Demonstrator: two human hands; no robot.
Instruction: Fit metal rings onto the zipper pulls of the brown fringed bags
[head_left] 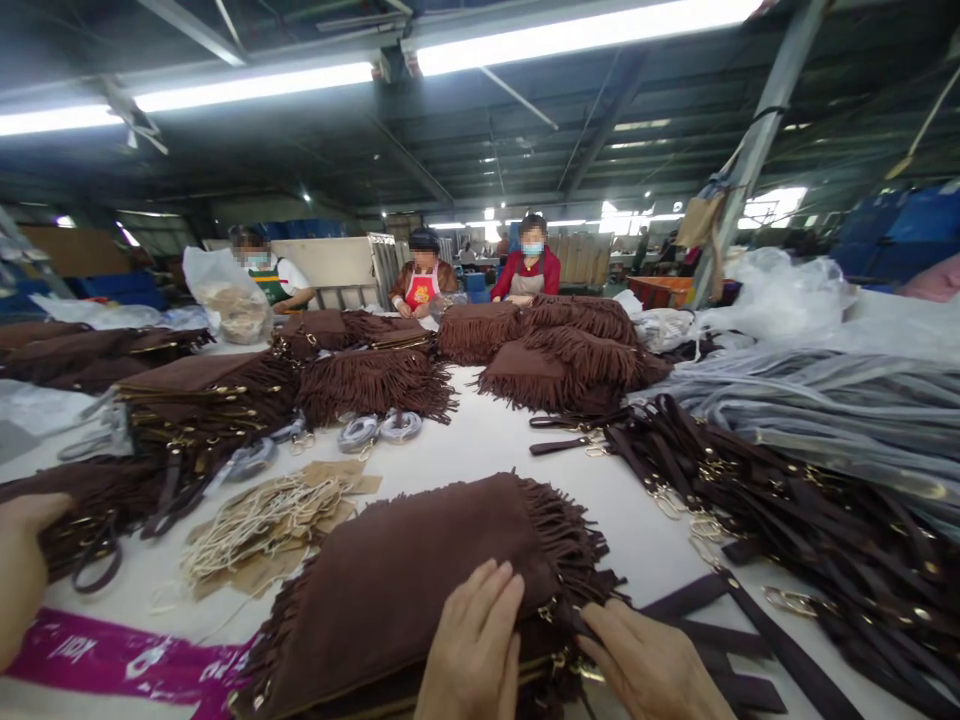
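Observation:
A dark brown fringed bag (405,580) lies on top of a small stack in front of me, its fringe spread along the side edges. My left hand (480,635) rests flat on its near right part, fingers stretched out. At the bag's right corner, beside a gold clasp (547,610), my right hand (645,655) is closed with thumb and fingers around a dark brown strap (581,622), mostly hidden by the fingers. Loose dark brown straps (750,620) with gold hooks lie just right of that hand.
Another person's hand (22,570) enters at the left edge near a purple printed strip (127,655). Paper tags with white strings (277,520) lie left of the bag. Stacked fringed bags (555,350) stand farther back; plastic-wrapped straps (810,400) lie right. Several people work beyond.

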